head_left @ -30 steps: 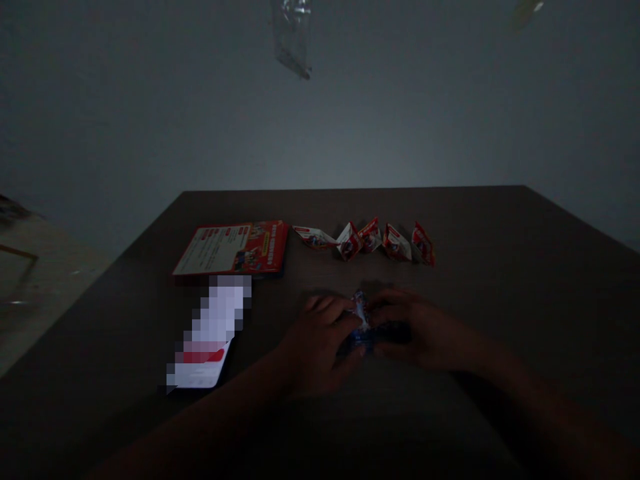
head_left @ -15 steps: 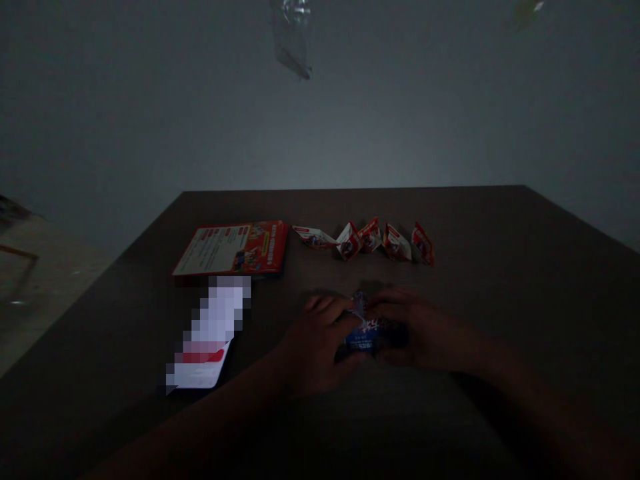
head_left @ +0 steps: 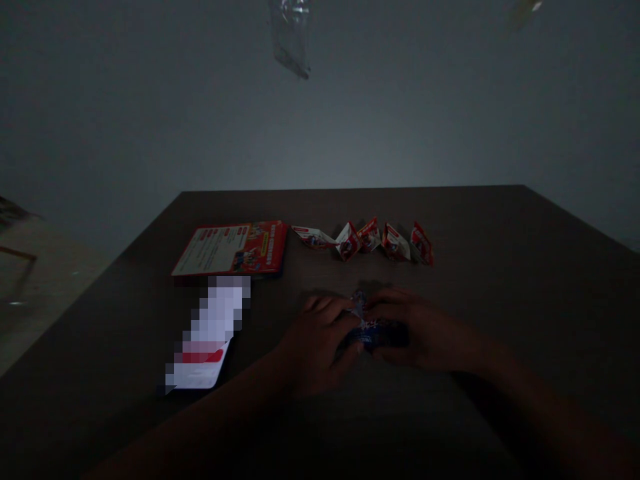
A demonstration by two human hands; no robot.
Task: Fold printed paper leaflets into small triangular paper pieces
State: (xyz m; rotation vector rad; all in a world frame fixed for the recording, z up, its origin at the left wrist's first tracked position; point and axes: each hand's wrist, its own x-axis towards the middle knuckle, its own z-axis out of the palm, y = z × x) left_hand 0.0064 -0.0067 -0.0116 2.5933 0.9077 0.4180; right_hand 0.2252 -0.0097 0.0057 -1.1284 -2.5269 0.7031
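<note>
A dark blue wrapped packet (head_left: 377,335) is held between my two hands just above the table, near its middle. My left hand (head_left: 320,343) grips the packet's left side, its thumb at the lower edge. Around the right end of the packet, my right hand (head_left: 417,330) has its fingers closed. A small crinkled, shiny piece (head_left: 358,303) sticks up between the fingers of both hands; whether it belongs to the packet I cannot tell. The view is dim, so finger details are partly lost.
Several red and white folded packets (head_left: 349,241) lie in a row beyond my hands. To the left are a red and white box (head_left: 230,250) and a phone with a lit, partly blurred screen (head_left: 205,373). A clear plastic bag (head_left: 291,40) hangs at the wall (head_left: 400,100).
The blue packet has tilted or been squeezed, so less of its printed front shows. My left thumb has moved up slightly onto it. My right hand is almost unmoved.
</note>
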